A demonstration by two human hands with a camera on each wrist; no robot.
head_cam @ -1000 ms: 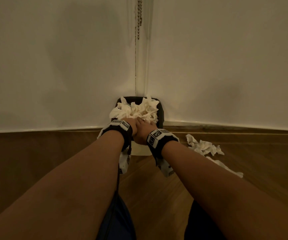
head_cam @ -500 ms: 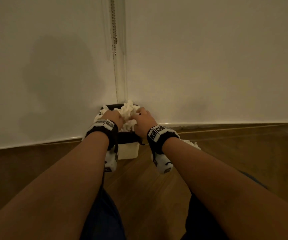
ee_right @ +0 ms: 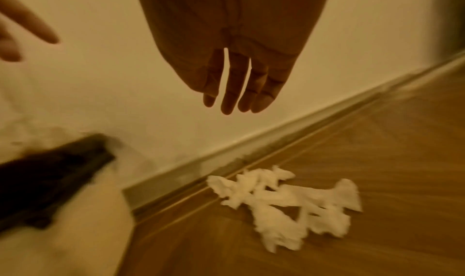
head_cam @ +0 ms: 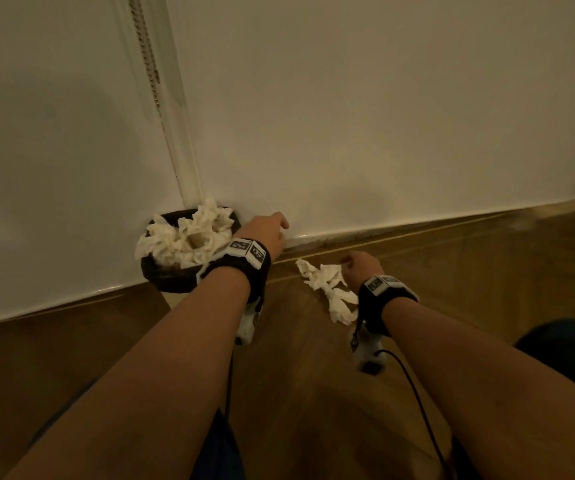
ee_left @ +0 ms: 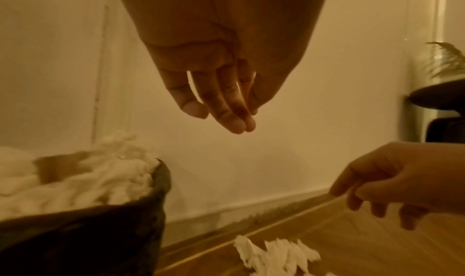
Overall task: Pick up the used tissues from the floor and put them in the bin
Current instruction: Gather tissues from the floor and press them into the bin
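White crumpled tissues [head_cam: 327,289] left on wood floor [head_cam: 486,271], at 3 o'clock from bin [head_cam: 161,278]; both hands off the heap.

Half a second ago: both hands pressed into the paper heaped in the bin. Now lifted clear and swung toward 3 o'clock. Left hand [head_cam: 267,233] empty, just beside the bin rim, fingers [ee_left: 221,101] straight and loosely together, holding nothing. Right hand [head_cam: 360,266] hovering over the floor pile, not yet touching, fingers [ee_right: 236,87] extended and slightly spread, nothing gripped. Bin in the wall corner at 11 o'clock, already stuffed above its rim with tissues in bin [head_cam: 189,233]. Judged: packing step finished, reach for the last visible cluster beginning; likely one more load, though room in the bin looks tight and spill-over seems possible.
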